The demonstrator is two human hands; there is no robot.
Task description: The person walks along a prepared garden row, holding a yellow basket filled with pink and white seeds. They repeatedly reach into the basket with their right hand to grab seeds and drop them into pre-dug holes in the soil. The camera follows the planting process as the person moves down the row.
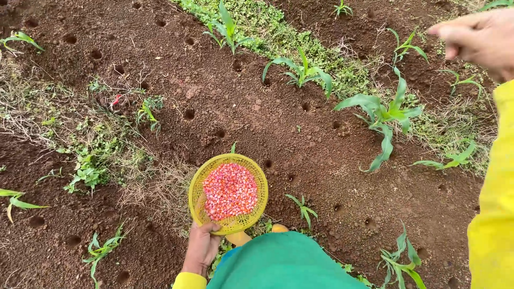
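**Yellow basket of pink seed held over holed soil**

Yellow plastic mesh forms a shallow round basket (228,192), heaped with pink-red kernels (230,190). The left hand (201,247) is clamped on its near rim, thumb hooked over the edge, fingers hidden beneath. The basket hangs low in the middle of the view, over bare brown soil (241,107) dotted with rows of small round holes (189,114).

The right hand (478,38) is raised at the top right corner, well apart from the basket, thumb and fingertips pinched together; whether anything sits between them cannot be told. A yellow sleeve (495,214) runs down the right edge, and green cloth (281,265) covers the person's lap at the bottom.

Judging by looks, the basket is light and slightly flexible, its load loose and quick to spill if tipped. The rim seems the firmest place to hold it, kept level.

Young maize plants (383,115) and a weedy strip (107,144) stand among the holes.
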